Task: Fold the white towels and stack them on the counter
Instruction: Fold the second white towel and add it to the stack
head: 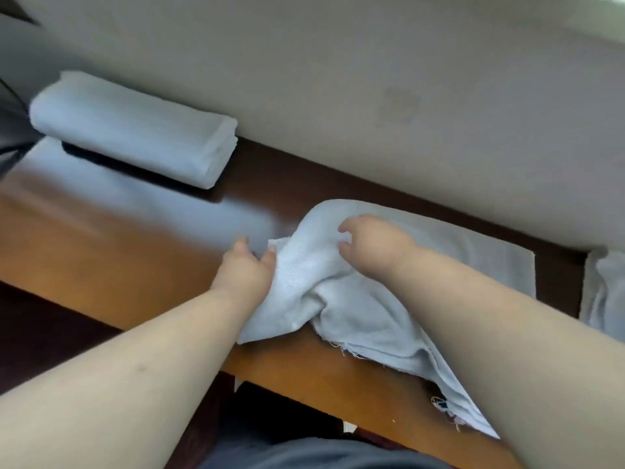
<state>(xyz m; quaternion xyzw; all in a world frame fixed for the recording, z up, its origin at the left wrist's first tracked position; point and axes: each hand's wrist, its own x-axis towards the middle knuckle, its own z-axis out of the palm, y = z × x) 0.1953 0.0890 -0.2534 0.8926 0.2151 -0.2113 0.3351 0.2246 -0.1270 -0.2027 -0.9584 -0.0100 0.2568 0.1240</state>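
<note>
Pinching the rumpled towel with the left hand, right hand spread over it, folded stack further along the bench.

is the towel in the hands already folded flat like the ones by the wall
No, the towel is bunched between the left hand and right hand, its frayed edge hanging off the counter; the folded stack lies apart.

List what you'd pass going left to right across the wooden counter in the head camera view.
Stack of folded white towels → left hand → right hand on the rumpled white towel being folded → another white towel at the right edge.
</note>
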